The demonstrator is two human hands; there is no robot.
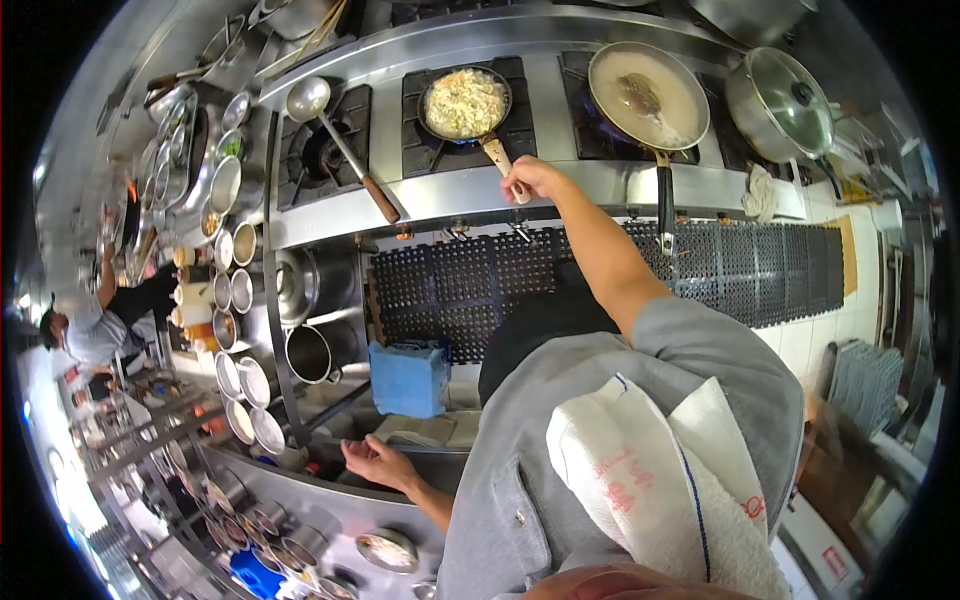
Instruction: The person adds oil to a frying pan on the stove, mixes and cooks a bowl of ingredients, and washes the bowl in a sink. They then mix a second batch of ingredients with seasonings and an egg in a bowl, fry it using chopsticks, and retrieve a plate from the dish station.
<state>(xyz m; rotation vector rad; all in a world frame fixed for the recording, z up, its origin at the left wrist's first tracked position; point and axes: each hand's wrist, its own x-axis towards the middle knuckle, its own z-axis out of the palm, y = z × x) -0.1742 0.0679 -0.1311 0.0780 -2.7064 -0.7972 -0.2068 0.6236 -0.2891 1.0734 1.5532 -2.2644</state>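
Note:
My right hand point(535, 180) is wrapped round the pale handle point(498, 155) of a small frying pan. The pan sits on a burner, filled with a chopped yellowish-white food point(466, 103) with orange and green bits. My left hand point(375, 463) reaches out low at the left, fingers loosely apart and holding nothing, above the edge of a steel counter point(330, 505). A ladle point(345, 150) with a wooden handle rests across the stove left of the small pan.
A larger frying pan point(650, 95) with cloudy liquid and a dark lump stands over a blue flame. Right of it is a lidded pot point(780, 105). Several metal containers point(226, 185) line the left counter. A blue box point(409, 380) sits below. Another person point(100, 325) stands far left.

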